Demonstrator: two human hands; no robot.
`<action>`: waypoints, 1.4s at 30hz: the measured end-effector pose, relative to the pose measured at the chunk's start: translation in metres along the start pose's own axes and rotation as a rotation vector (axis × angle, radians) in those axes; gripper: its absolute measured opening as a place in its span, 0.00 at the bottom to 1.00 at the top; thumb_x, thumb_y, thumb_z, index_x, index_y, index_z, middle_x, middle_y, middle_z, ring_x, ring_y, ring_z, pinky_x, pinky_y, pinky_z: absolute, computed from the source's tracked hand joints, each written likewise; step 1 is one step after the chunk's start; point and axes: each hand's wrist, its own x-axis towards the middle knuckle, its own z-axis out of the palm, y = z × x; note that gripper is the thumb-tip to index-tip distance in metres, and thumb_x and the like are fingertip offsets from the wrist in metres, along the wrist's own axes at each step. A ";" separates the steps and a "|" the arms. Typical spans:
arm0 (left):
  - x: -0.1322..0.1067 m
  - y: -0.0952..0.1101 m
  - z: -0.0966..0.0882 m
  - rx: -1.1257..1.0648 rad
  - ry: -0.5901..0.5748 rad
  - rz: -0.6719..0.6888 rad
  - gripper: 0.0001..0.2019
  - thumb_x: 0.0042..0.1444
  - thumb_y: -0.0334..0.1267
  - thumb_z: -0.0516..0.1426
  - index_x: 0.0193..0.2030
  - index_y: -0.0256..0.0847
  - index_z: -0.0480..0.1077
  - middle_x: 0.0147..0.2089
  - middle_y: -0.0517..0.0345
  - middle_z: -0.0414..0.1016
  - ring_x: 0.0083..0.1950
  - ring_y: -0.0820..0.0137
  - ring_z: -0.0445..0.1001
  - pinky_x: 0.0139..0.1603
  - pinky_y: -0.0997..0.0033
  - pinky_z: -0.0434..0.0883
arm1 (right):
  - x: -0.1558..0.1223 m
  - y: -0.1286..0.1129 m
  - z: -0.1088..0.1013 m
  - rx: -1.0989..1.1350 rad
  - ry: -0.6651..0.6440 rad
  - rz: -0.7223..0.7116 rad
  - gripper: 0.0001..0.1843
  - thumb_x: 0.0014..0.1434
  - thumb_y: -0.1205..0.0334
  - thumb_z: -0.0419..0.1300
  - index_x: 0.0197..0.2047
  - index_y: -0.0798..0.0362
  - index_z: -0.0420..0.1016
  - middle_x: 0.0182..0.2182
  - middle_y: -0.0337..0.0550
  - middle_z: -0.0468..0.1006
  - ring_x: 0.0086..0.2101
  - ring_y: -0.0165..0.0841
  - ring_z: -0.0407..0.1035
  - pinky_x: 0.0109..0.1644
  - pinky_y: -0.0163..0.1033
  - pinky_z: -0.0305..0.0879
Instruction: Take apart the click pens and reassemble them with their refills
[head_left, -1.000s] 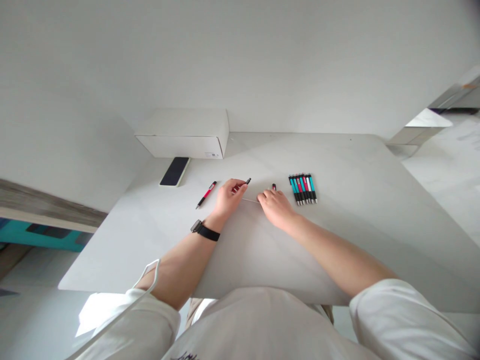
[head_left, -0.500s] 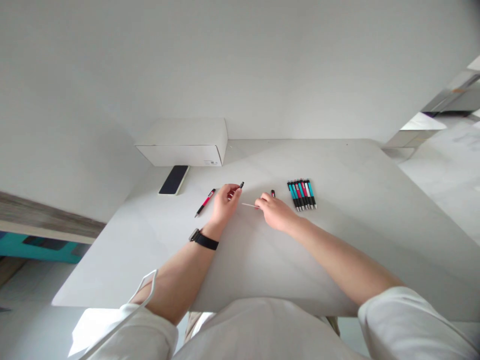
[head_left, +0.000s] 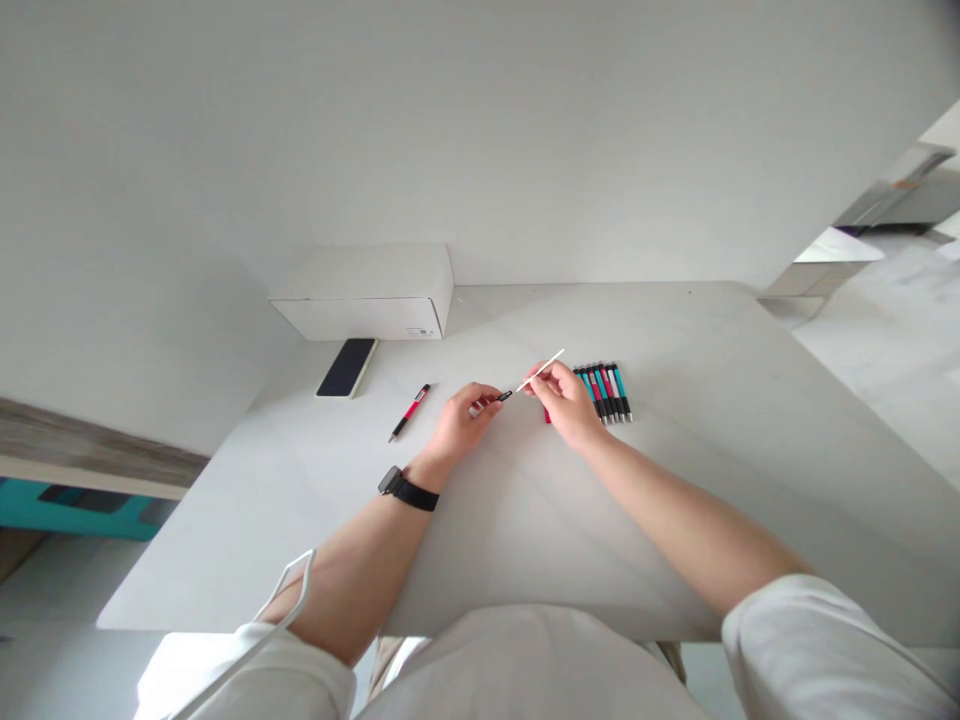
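Fingers of the left hand [head_left: 461, 425] pinch a pen barrel [head_left: 491, 402] above the table [head_left: 712, 420]; right hand [head_left: 568, 400] fingers grip a white refill [head_left: 541, 369], its tip at the barrel's end, beside a pen row [head_left: 604, 390].

We reach both bare forearms forward over the desk [head_left: 675, 480] from its near edge, white sleeves pushed up to the elbows. Our left hand [head_left: 461, 425] lies low toward the desk's middle, knuckles up, fingers [head_left: 487, 395] curled and pinched together at the tips; a black band wraps its wrist. Our right hand [head_left: 566, 395] sits just beside it, a little farther from the near edge, wrist raised, thumb and forefinger pressed together. The fingertips of the two hands nearly meet.
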 end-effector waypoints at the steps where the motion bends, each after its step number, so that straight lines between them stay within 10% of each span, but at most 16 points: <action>1: 0.000 0.000 0.000 -0.002 -0.004 0.000 0.09 0.66 0.43 0.59 0.49 0.46 0.77 0.45 0.53 0.81 0.46 0.64 0.78 0.48 0.63 0.75 | 0.000 0.001 0.000 0.003 0.008 0.005 0.16 0.67 0.45 0.63 0.47 0.47 0.75 0.42 0.43 0.83 0.43 0.36 0.79 0.55 0.45 0.75; 33: 0.001 -0.008 0.006 -0.068 -0.054 -0.069 0.13 0.66 0.48 0.61 0.50 0.44 0.79 0.42 0.53 0.81 0.40 0.66 0.77 0.41 0.66 0.74 | -0.001 0.018 0.000 -0.123 -0.132 0.080 0.17 0.65 0.46 0.65 0.50 0.47 0.80 0.46 0.44 0.84 0.48 0.40 0.79 0.59 0.49 0.74; 42: 0.000 -0.015 0.007 -0.079 -0.045 -0.089 0.13 0.66 0.48 0.61 0.51 0.43 0.78 0.42 0.53 0.82 0.40 0.66 0.78 0.41 0.67 0.74 | -0.004 0.009 -0.004 -0.167 0.007 -0.042 0.20 0.70 0.44 0.59 0.57 0.45 0.78 0.44 0.45 0.83 0.42 0.37 0.80 0.52 0.45 0.77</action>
